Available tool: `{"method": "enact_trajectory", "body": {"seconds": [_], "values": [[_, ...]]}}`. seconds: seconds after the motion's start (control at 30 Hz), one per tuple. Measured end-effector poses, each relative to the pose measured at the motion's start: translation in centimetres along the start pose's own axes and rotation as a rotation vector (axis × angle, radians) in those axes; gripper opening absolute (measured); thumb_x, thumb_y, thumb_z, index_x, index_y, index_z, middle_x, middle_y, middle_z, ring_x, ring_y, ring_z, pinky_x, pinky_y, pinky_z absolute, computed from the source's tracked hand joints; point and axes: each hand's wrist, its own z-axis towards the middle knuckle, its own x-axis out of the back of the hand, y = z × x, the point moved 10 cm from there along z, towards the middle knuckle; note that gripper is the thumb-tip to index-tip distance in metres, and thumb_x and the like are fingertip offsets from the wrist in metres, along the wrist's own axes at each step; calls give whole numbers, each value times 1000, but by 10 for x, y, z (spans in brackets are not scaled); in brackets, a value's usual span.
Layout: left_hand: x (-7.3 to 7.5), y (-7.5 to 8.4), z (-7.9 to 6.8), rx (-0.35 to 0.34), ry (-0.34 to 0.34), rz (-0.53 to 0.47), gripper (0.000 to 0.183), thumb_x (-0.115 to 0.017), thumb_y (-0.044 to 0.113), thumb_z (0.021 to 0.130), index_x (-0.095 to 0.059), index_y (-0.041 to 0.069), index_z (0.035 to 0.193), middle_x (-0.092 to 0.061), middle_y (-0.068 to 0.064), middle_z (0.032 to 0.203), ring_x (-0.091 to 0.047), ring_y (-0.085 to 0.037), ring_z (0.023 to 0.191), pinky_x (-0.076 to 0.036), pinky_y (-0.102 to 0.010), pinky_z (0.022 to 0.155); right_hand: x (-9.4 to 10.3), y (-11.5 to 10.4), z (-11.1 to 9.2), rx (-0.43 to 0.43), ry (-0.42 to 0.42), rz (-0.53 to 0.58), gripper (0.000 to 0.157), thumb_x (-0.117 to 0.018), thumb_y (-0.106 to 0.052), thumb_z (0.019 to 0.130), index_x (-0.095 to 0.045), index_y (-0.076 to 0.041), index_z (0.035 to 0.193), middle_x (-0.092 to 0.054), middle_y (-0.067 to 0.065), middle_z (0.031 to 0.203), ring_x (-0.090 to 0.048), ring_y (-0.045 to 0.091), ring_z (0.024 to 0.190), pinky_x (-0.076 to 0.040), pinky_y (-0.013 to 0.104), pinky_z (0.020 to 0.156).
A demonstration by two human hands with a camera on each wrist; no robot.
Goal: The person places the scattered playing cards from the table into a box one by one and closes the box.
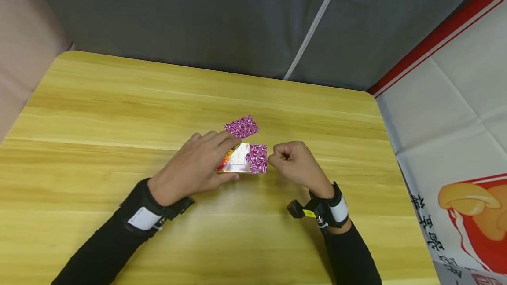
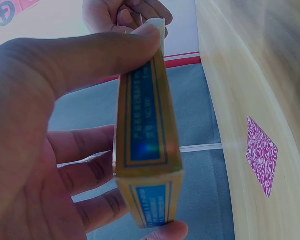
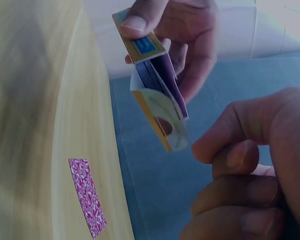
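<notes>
My left hand (image 1: 198,162) grips a small card box (image 1: 236,158) with gold and blue edges (image 2: 145,115), thumb along one narrow side and fingers along the other. The box's end flap (image 3: 157,107) hangs open, and several cards show inside. A purple-and-white patterned card (image 1: 257,159) sticks partway out of that end. Close beside its outer edge is my right hand (image 1: 295,164), fingers curled in and nothing visible between them. Another purple patterned card (image 1: 242,126) lies flat on the table, just beyond my left fingers.
The wood-grain table (image 1: 119,100) extends around both hands. A grey curtain (image 1: 178,16) with a pale strip stands behind its far edge. At the right is a white and red printed panel (image 1: 447,100).
</notes>
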Motion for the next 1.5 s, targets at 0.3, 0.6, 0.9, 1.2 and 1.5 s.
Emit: {"method": "enact_trajectory", "body": {"seconds": [0.3, 0.6, 0.9, 1.2, 1.5], "values": [[-2, 4, -2, -29, 4, 34, 71, -77, 46, 74, -58, 7, 130, -65, -8, 121, -59, -21, 100, -43, -35, 60, -12, -20, 1, 132, 48, -103, 41, -60, -8, 79, -31, -15, 50, -27, -5, 47, -25, 3, 41, -20, 19, 43], [1, 0, -1, -5, -5, 14, 73, -77, 47, 74, -58, 6, 131, -65, -10, 124, -59, -22, 101, -47, -38, 64, 4, -51, -7, 425, 172, -149, 12, -66, -13, 85, -66, -12, 73, -58, -2, 65, -38, 7, 48, -32, 23, 41], [3, 1, -2, 0, -4, -9, 73, -77, 48, 74, -58, 6, 130, -65, -9, 124, -58, -20, 99, -46, -36, 64, -8, -61, -12, 544, 98, -226, 11, -64, -14, 83, -70, -10, 75, -71, 0, 79, -45, 4, 57, -40, 22, 43], [2, 3, -3, -8, 6, 35, 70, -77, 47, 74, -59, 7, 129, -65, -9, 122, -59, -20, 97, -45, -36, 61, -20, -66, -13, 599, 82, -305, 14, -64, -16, 84, -73, -9, 76, -73, 1, 82, -60, 6, 69, -53, 23, 55], [4, -6, -6, 46, -19, 36, 73, -77, 48, 74, -58, 6, 130, -65, -11, 125, -59, -24, 103, -50, -41, 67, -5, -60, -5, 556, 144, -240, 15, -67, -16, 86, -77, -5, 84, -74, 6, 90, -55, 9, 58, -46, 24, 46]]}}
